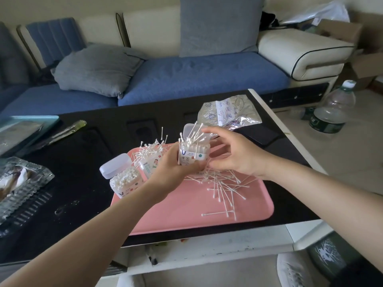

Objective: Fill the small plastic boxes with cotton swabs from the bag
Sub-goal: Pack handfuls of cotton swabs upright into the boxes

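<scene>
Left hand (173,165) gripped the small box (193,156) above the pink tray (186,212); right hand (235,155), fingers loosely spread, touched protruding swabs (195,132). Best to align strays parallel before pressing down.

— What is the person wearing?
— The left hand (174,170) and right hand (234,156) are showing bare, forearms too. Near right, a white perforated shoe (294,270) is peeking in beside dark cloth (325,250) carrying a white branching print.
</scene>
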